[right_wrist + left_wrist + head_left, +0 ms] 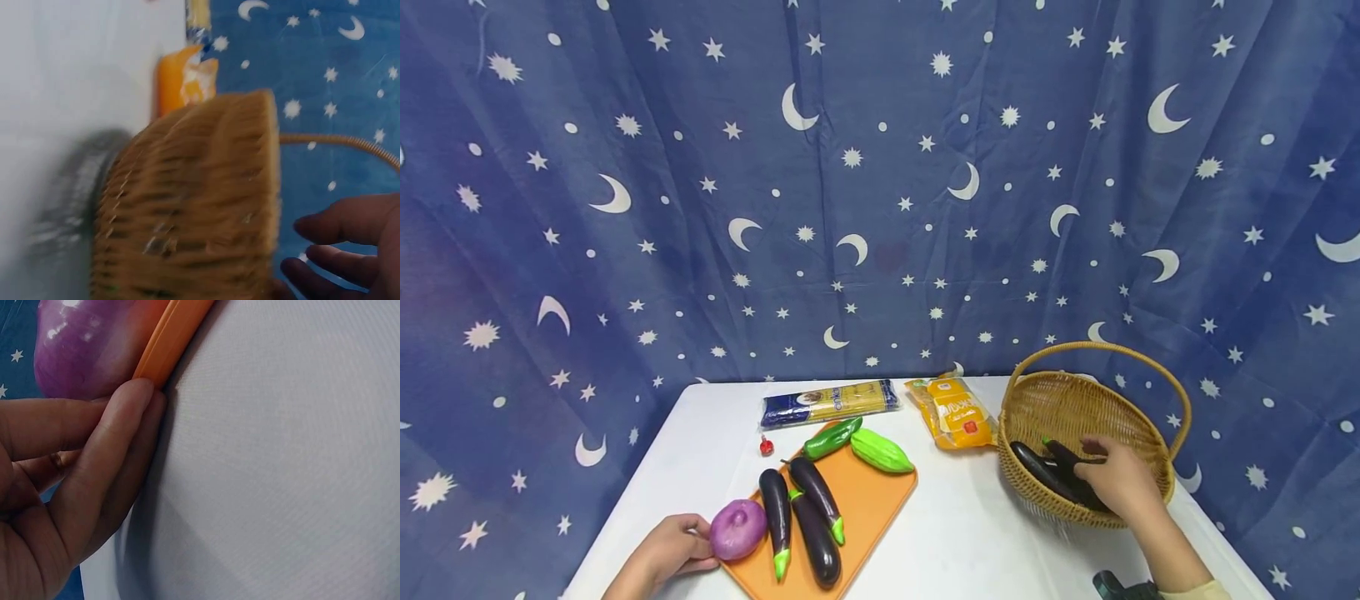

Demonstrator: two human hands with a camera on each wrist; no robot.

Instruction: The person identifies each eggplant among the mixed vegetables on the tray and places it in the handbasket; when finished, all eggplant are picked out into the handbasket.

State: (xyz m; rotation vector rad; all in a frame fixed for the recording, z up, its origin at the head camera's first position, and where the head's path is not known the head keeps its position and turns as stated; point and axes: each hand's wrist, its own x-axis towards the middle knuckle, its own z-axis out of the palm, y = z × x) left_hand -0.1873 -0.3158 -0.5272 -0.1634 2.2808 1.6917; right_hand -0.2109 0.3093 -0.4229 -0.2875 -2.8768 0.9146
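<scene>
In the head view my left hand is at the left corner of the orange cutting board, beside a purple onion. The left wrist view shows its fingertips pinching the board's edge, close against the onion. My right hand reaches into the wicker basket, over two dark eggplants. In the right wrist view its thumb and fingers are apart above the basket's rim, with nothing seen between them. Three more eggplants lie on the board.
A green pepper and a bitter melon lie at the board's far end. Behind are a noodle packet and an orange bag. A small red item lies left of the board. The basket's handle arches upward.
</scene>
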